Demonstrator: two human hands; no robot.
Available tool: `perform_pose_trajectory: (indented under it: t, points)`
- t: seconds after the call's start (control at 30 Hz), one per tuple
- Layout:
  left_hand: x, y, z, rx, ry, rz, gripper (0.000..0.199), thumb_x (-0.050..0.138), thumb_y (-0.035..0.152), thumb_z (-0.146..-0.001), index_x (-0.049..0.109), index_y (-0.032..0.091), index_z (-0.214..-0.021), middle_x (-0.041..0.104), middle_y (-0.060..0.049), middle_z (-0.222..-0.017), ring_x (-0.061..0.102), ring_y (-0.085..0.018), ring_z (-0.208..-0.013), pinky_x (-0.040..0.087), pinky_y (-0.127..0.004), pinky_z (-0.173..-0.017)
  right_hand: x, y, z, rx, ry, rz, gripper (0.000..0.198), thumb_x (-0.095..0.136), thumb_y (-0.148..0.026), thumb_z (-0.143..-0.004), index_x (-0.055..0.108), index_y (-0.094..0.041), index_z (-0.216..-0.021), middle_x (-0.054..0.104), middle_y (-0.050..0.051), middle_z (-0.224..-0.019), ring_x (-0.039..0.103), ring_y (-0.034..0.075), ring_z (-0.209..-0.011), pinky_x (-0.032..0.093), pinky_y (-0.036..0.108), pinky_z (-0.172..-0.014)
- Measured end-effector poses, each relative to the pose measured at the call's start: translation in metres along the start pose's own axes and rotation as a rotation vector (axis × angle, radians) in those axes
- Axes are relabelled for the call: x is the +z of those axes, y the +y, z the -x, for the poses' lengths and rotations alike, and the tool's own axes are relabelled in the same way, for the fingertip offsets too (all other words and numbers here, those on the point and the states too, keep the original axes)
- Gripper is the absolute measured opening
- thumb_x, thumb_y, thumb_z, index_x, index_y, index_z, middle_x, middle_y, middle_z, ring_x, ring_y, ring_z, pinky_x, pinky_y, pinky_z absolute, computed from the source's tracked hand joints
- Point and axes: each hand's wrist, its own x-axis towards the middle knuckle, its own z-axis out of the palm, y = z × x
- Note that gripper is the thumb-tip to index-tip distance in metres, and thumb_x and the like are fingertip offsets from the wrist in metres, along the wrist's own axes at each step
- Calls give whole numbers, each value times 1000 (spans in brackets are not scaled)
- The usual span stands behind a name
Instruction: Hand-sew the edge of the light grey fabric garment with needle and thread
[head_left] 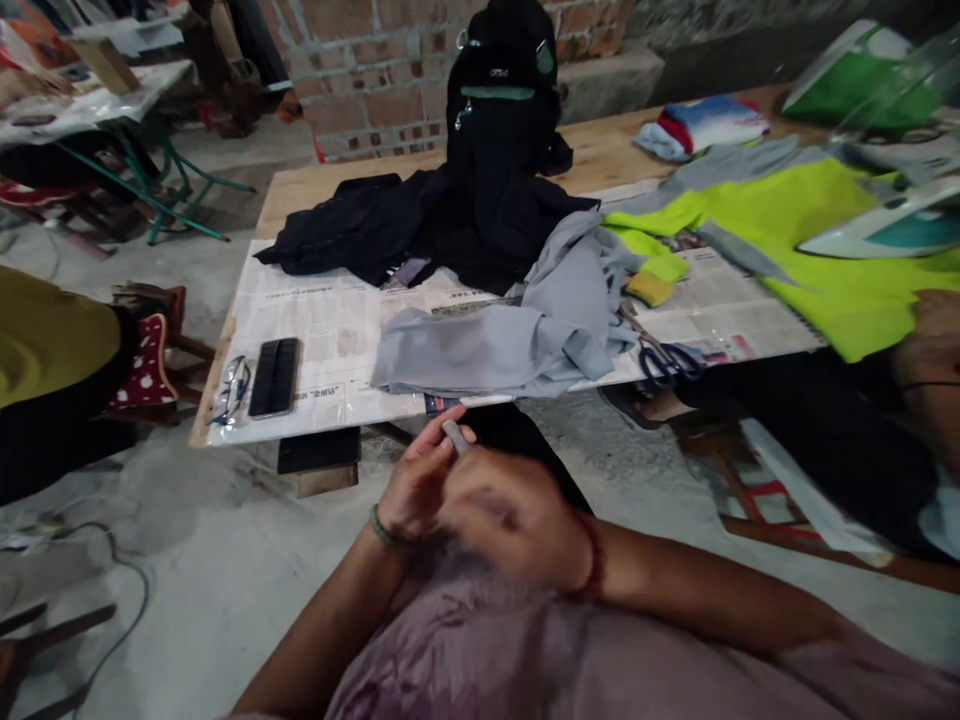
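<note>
Two bare hands at work before a cloth-strewn table, seen from above. The left hand (420, 490), with a green bracelet (388, 528) at the wrist, is narrowed to a pinch on a small grey piece (454, 437), which stands up between its fingertips just off the near edge of the wooden table (300, 188). The right hand (517, 510), wearing a dark red bracelet (595, 560), is curled close over the lower end of the piece; motion blur hides its fingertips, so whether it also grips cannot be told.

Directly beyond the hands, a grey cloth (480, 350) lies rumpled on newspaper (322, 330). Scissors (667, 365) with dark blue handles rest at the table edge to its right, a small yellow piece (649, 289) behind them. At left lie a dark phone (275, 377) and eyeglasses (237, 386). Farther back, black fabric (375, 225) spreads before a black backpack (499, 95). At right, an iron (892, 230) rests on a fluorescent yellow and grey garment (795, 215), near a co-worker's arm (934, 350). Another person in an olive top (52, 335) sits at far left.
</note>
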Motion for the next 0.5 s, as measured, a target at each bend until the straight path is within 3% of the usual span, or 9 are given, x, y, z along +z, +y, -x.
perform_pose_trajectory:
  t: [0.13, 0.27, 0.37, 0.5]
  points:
    - [5, -14, 3, -22, 25, -8, 33, 67, 24, -74, 56, 20, -105, 62, -1, -85, 61, -12, -67, 46, -21, -52, -30, 37, 16, 440, 362, -132, 16, 54, -33, -82, 55, -17, -82, 55, -3, -66, 50, 6, -56, 42, 20, -56]
    - [14, -24, 1, -5, 44, -82, 31, 72, 26, -69, 59, 19, -96, 63, 0, -78, 58, -10, -60, 44, -21, -51, -36, 56, 32, 621, 264, -347, 28, 60, -38, -77, 59, -17, -95, 57, -2, -69, 50, 7, -57, 41, 21, -55]
    - [17, -28, 1, 48, 62, -193, 32, 72, 27, -67, 62, 18, -97, 63, 0, -78, 55, -8, -56, 41, -20, -49, -31, 55, 31, 620, 188, -514, 31, 64, -37, -74, 60, -18, -98, 58, -1, -75, 53, 7, -59, 40, 20, -53]
    - [17, -29, 3, 149, 157, -338, 32, 72, 24, -67, 63, 19, -97, 59, 3, -70, 54, -6, -57, 42, -19, -53, -28, 53, 25, 630, 204, -654, 23, 70, -31, -70, 63, -17, -86, 59, -1, -76, 52, 5, -58, 40, 17, -52]
